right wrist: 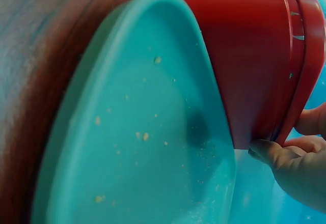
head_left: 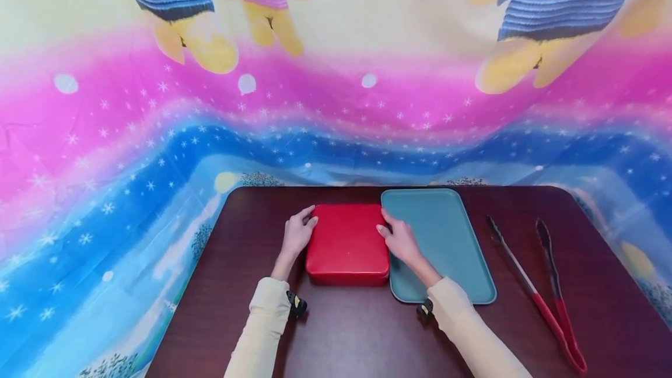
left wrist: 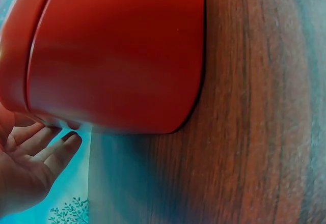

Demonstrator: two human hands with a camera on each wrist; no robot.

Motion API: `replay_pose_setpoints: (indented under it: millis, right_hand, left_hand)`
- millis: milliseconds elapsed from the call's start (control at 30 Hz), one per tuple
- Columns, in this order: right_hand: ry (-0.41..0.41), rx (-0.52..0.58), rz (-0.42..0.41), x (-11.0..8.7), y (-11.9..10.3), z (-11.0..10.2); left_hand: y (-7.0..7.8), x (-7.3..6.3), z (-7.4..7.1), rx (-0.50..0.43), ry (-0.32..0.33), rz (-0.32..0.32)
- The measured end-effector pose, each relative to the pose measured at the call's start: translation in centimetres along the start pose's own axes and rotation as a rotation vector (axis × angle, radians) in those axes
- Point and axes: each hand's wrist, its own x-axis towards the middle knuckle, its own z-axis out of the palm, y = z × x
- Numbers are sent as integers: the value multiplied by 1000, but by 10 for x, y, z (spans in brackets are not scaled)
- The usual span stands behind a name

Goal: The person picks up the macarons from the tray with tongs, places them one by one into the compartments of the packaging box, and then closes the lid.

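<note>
A red lidded box (head_left: 346, 241) stands on the dark wooden table, partly overlapping the teal tray's left edge in the head view. My left hand (head_left: 298, 232) holds the lid at its far left corner. From the left wrist, some fingers (left wrist: 61, 152) reach out loosely below that corner, while the others are partly hidden behind it. At the far right corner, my right hand (head_left: 401, 239) pinches the lid's edge. The right wrist view has its thumb (right wrist: 270, 152) right at the lid's rim. What the box contains is hidden.
The teal tray (head_left: 441, 244) lies right of the box, with pale crumbs (right wrist: 145, 136) scattered over it. Farther right, red-handled tongs (head_left: 551, 314) lie spread on the table (head_left: 336, 337). A colourful printed cloth (head_left: 336, 104) hangs behind the table.
</note>
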Motion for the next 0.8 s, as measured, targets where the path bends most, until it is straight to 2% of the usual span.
replay_pose_setpoints:
  millis: [100,200,367,533,800]
  right_hand:
    - [37,0,-10,-3,-1,0]
    - [51,45,14,-13,-5,-2]
    - [-4,175,59,-38,-15,-8]
    - [-35,202,96,-58,-21,-13]
    - [-29,203,101,-80,-23,-13]
  left_hand:
    - [1,0,1,9,4,15]
    - [3,-4,0,14,5,17]
    - [1,-19,-5,-20,25,15]
    - [-3,-42,-9,-77,32,31]
    - [-4,-82,-10,-145,41,-4]
